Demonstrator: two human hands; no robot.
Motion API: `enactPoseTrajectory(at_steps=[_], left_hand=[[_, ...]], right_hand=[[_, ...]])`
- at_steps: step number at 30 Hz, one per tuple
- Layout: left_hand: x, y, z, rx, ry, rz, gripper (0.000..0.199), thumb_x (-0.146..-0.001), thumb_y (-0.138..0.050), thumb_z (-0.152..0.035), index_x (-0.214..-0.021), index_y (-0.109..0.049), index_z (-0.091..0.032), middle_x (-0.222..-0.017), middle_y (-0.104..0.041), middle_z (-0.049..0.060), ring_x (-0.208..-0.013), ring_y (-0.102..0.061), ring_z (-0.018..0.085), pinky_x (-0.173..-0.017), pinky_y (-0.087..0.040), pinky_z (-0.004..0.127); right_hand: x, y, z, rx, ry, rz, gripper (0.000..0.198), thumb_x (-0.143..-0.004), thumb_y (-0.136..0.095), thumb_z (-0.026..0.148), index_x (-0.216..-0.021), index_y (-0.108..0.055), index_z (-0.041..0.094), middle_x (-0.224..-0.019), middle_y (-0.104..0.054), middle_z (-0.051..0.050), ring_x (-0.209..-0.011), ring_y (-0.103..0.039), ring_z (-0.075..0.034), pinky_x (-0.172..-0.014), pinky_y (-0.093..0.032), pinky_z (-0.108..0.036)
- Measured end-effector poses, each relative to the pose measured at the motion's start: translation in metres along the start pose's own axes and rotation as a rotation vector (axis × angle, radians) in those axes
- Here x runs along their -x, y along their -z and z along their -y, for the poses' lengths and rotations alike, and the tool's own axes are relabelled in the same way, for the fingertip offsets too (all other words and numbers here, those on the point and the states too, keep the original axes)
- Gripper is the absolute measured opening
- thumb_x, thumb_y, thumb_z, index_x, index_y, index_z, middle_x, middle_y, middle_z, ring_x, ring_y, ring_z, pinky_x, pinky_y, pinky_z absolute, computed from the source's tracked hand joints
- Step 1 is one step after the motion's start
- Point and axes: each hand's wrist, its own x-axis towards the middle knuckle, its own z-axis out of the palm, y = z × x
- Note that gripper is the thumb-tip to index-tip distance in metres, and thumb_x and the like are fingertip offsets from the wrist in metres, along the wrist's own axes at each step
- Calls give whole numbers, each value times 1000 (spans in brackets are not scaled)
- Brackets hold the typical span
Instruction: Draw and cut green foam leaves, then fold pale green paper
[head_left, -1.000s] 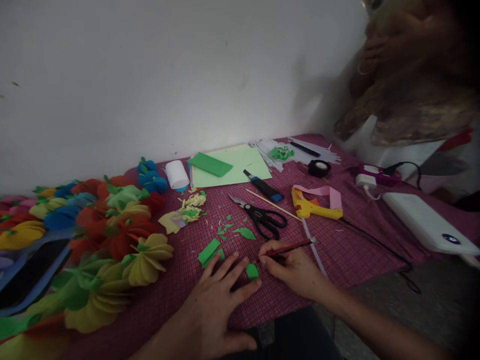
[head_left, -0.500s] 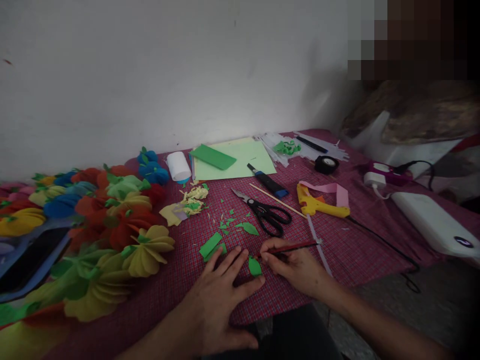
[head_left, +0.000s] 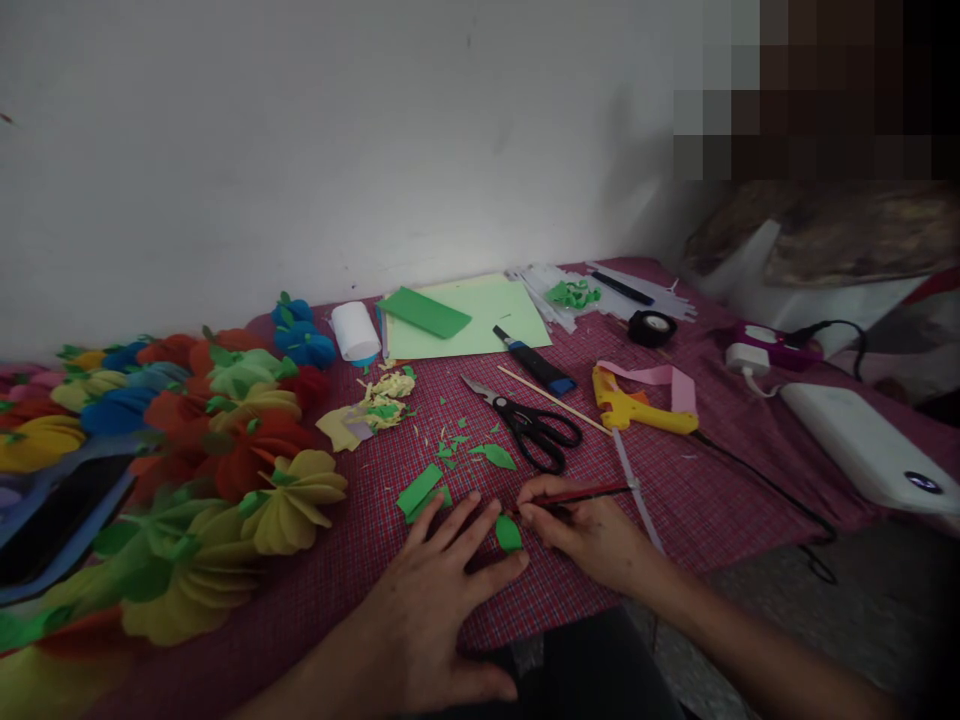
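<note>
Barely moved, left hand [head_left: 439, 590] spreads beside green leaf [head_left: 508, 534], right hand [head_left: 589, 535] pinches red stick [head_left: 600, 491]; display [head_left: 922, 483] illegible.

The pointed green paper leaf [head_left: 508, 533] looks matt; at its three o'clock, an oblong white plastic power bank [head_left: 855, 440], smooth.

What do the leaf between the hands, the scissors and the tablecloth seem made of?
Leaf: probably matte paper, flat and crisp-edged. Scissors: pale grey blades suggest metal; smooth black handles, likely plastic. Tablecloth: apparently dull cloth, with fine checks and soft folds.
</note>
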Motion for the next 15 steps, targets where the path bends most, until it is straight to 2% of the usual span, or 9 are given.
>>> enactPoseTrajectory(at_steps=[4, 15], left_hand=[[1, 0, 0, -3, -7, -19, 80, -71, -53, -70, -139, -31, -33, -149, -22, 9, -133, -19, 39, -102, -11, 63], [3, 0, 2, -3, -5, 10, 83, -70, -57, -67, -140, -26, -35, -150, -16, 9, -136, -13, 36, -104, -7, 62]], right_hand=[[0, 0, 0, -1, -8, 6, 10, -85, -50, 26, -85, -59, 20, -65, -55, 3, -58, -52, -11, -49, -40, -20], [1, 0, -6, 22, -1, 8, 10, -86, -50, 24, -88, -59, 20, -69, -58, 2, -60, -54, -11, -52, -43, -20]])
